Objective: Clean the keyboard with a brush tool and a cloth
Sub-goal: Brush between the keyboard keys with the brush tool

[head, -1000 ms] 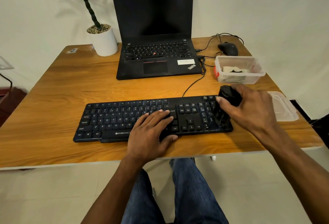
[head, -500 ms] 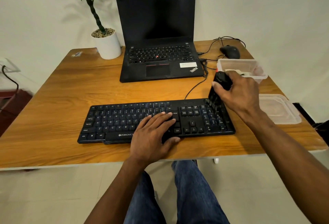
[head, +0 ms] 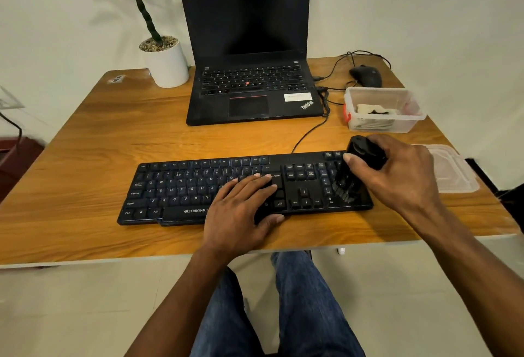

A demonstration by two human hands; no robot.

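A black keyboard [head: 198, 189] lies across the front of the wooden desk [head: 85, 152]. My left hand [head: 241, 209] rests flat on its right-middle keys, fingers spread, holding it down. My right hand [head: 397, 175] grips a black brush tool [head: 358, 155], whose bristles press on the number pad at the keyboard's right end. A pale cloth [head: 374, 110] lies inside a clear plastic box [head: 416, 115] behind my right hand.
An open black laptop [head: 249, 81] stands behind the keyboard, its cable running to the keyboard. A black mouse [head: 365, 76] sits at the back right, a white plant pot [head: 167, 64] at the back left. The box's clear lid [head: 453, 169] lies beside my right hand.
My right hand has swept the brush from the keyboard's top right corner down toward me over the number pad. My left hand stays on the keys.
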